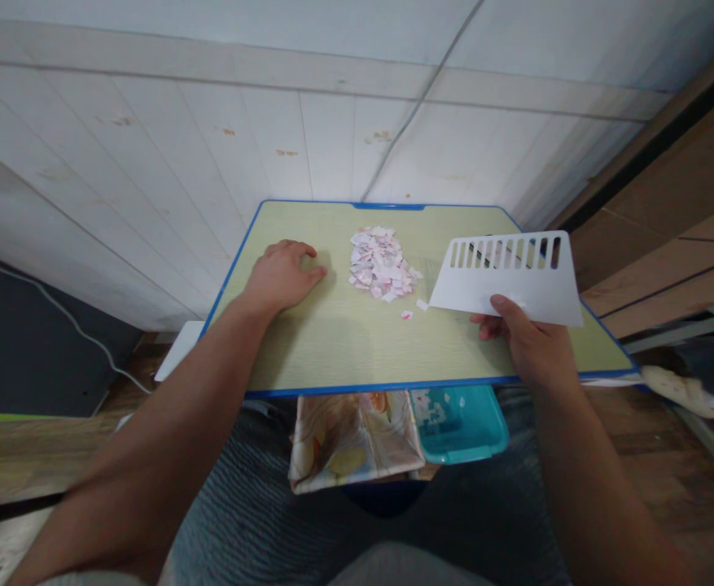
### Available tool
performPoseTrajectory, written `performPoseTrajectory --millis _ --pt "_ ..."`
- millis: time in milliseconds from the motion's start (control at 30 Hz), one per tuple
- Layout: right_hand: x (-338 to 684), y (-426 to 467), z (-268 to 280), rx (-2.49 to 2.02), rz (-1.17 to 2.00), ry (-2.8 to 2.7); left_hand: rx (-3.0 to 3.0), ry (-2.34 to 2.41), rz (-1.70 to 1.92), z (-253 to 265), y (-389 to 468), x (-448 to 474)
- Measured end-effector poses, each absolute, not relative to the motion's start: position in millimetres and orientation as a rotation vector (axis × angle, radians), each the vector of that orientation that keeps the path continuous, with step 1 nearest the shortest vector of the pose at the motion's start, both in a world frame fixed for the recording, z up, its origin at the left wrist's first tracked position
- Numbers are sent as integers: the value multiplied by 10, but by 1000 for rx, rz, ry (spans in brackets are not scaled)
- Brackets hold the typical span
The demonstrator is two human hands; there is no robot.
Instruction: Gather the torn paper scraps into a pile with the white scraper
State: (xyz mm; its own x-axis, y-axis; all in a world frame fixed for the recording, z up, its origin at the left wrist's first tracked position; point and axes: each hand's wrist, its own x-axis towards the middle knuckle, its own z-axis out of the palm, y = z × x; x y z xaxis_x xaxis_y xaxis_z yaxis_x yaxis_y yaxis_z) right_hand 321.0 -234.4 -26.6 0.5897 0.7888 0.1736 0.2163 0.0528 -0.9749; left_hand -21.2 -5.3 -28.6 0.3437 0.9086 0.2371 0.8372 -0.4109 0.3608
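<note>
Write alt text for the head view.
The right hand holds a white slotted sheet over a blue-edged table, beside a pile of paper scraps; the empty left hand is on the other side. A patterned box and teal tub sit below.

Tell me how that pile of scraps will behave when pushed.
The pile of scraps looks light, made of small, thin bits. It would probably spread rather than move whole, since nothing visibly binds it. Some may stray: two pieces lie apart already.

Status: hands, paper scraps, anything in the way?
Right hand gripping white slotted plate; left hand empty. Paper scraps heaped on tabletop, two strays near plate. No obstacle seen between left hand and heap.
</note>
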Motion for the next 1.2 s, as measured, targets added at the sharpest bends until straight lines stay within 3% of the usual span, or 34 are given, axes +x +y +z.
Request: performPoseTrajectory --millis 1200 --pt "3175 -2375 -226 -1505 540 -962 2424 1605 573 -264 -56 -210"
